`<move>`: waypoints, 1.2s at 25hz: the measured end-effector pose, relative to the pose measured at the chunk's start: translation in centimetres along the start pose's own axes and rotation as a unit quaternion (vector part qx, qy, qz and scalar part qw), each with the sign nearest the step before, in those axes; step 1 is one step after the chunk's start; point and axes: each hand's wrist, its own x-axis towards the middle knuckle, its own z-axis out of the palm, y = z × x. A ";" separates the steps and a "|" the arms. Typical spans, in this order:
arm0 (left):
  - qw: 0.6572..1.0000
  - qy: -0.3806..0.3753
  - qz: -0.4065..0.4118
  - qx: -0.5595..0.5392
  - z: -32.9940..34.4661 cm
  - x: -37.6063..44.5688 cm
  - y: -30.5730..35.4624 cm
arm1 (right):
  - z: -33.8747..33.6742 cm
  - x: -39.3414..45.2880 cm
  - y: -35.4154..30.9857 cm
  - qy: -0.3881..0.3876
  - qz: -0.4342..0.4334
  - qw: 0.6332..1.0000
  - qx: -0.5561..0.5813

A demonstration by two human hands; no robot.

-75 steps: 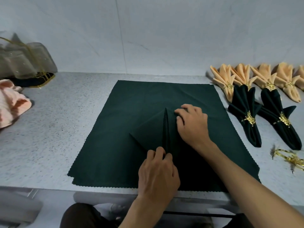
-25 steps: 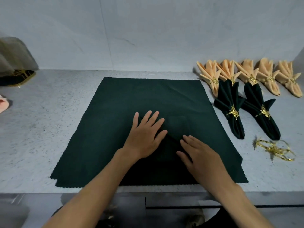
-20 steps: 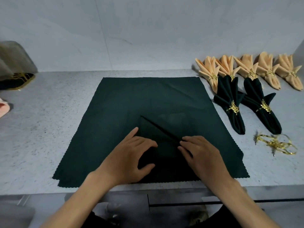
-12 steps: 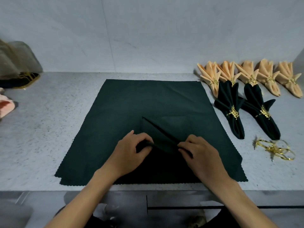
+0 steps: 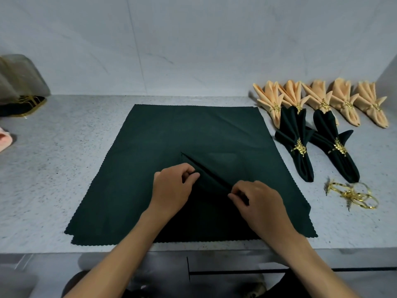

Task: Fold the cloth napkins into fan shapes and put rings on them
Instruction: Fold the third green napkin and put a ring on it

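A dark green napkin (image 5: 210, 175), folded into pleats, lies on a flat stack of dark green napkins (image 5: 163, 134) in the middle of the counter. My left hand (image 5: 171, 190) pinches the pleat's left side. My right hand (image 5: 260, 201) pinches its lower right end. Two finished green fans with gold rings (image 5: 298, 147) lie to the right. Behind them stands a row of several peach fans with rings (image 5: 322, 100). Loose gold rings (image 5: 352, 194) lie in a small heap near the right front.
The speckled grey counter (image 5: 53, 168) meets a pale wall at the back. A clear bag with gold trim (image 5: 19, 87) sits at the far left. A pink cloth (image 5: 4, 140) shows at the left edge. The counter's front edge runs just below the stack.
Both hands lay flat on the napkin one second ago. They have since curled and pinched up a diagonal pleat, drawing the fold together.
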 end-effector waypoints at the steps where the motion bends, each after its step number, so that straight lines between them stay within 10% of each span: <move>1: 1.000 0.002 0.000 0.014 0.1 0.0 0.1 | 0.1 0.0 0.0 0.003 -0.006 1.000 -0.009; 12: 0.977 -0.016 0.119 0.177 0.8 -2.0 2.2 | -0.9 -0.1 -3.0 -0.067 -0.102 0.969 -0.214; 19: 0.909 -0.320 0.164 0.211 -2.1 2.0 2.5 | 0.2 -1.5 -10.4 -0.119 -0.031 0.990 0.076; 23: 0.932 -0.215 0.159 0.244 -0.2 -2.5 3.5 | -2.3 -1.3 -2.8 -0.097 -0.129 0.985 0.066; 27: 0.954 -0.116 0.116 0.252 2.0 -4.6 3.5 | -6.1 -0.3 3.0 -0.281 -0.182 0.942 -0.033; 30: 0.949 -0.107 0.144 0.258 2.0 -4.8 2.9 | -4.9 0.2 2.9 -0.220 -0.270 0.931 -0.109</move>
